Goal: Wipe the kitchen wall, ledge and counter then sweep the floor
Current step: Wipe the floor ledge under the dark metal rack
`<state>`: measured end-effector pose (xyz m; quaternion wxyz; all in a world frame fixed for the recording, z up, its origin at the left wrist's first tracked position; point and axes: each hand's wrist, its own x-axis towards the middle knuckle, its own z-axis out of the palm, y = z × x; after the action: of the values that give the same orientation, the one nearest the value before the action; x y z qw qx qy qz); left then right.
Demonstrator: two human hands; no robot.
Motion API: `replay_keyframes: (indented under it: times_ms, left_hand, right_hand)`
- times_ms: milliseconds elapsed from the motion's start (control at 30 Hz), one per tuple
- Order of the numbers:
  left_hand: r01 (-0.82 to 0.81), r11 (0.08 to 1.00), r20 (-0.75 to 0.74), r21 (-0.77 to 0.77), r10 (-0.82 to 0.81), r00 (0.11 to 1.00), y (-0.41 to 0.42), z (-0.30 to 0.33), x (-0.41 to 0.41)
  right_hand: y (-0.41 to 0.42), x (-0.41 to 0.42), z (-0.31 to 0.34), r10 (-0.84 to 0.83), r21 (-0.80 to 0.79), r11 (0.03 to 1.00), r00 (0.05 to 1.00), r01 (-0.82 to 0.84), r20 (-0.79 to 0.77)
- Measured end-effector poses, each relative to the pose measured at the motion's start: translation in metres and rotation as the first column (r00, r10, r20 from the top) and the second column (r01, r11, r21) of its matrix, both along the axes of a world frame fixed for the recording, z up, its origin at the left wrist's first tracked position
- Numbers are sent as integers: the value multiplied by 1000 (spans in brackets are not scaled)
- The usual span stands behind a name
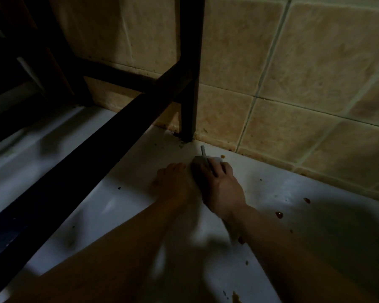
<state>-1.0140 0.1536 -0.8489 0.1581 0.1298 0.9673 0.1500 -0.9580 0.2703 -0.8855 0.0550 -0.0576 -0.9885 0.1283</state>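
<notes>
A white counter meets a beige tiled wall; the light is dim. My right hand grips a pale grey cloth against the counter near the wall's base. A thin pale stick pokes out from its fingers toward the wall. My left hand rests on the counter just left of the cloth, fingers loosely bent, and I see nothing held in it. Brown stain drops dot the counter to the right, and grime lines the wall joint.
A black rack leg stands on the counter at the wall, just behind the hands. Its low crossbar runs diagonally to the lower left. More brown spots lie at the counter's near edge.
</notes>
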Motion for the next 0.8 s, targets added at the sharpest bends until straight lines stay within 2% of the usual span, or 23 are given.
replay_keyframes:
  times_ms: [67, 200, 300, 367, 467, 533, 633, 667, 700, 767, 800]
  left_hand:
    - [33, 998, 16, -53, -32, 999, 2, -2, 0]
    - [60, 995, 45, -80, -57, 997, -1, -2, -4]
    - [27, 998, 62, -56, -23, 998, 0, -3, -7]
    - [5, 999, 39, -52, -3, 999, 3, -5, -9]
    - [-27, 999, 25, -42, 28, 999, 3, -9, -10]
    - [-30, 999, 54, -23, 31, 998, 1, -9, -10]
    - [-29, 1000, 59, 1, 29, 998, 0, -8, -10]
    - [-33, 999, 62, 15, 32, 998, -1, -7, -9]
    - [-45, 998, 61, 43, 43, 997, 0, -8, -8]
    - [-84, 986, 19, 142, 82, 996, -1, -12, -8]
    - [-96, 977, -11, 190, 99, 995, -1, -13, -7]
  right_hand:
    - [8, 2, 3, -59, 28, 998, 998, 59, -10]
    - [36, -3, 17, -326, 53, 945, 945, 324, 36]
    - [31, -15, 21, -399, 2, 916, 911, 401, 108]
    - [15, -22, 18, -311, -96, 943, 946, 319, 88]
    - [8, -23, 8, -100, -141, 985, 995, 100, 11]
    - [24, -22, 9, -163, -124, 979, 986, 164, 18]
    - [39, -24, 13, -403, -48, 912, 913, 406, 66]
    - [33, -26, 14, -404, -44, 912, 912, 408, 76]
    - [22, -28, 14, -344, -48, 936, 936, 348, 72]
    - [-6, -35, 13, -191, -195, 962, 981, 193, 28]
    - [-17, -38, 10, -73, -191, 979, 997, 70, -8]
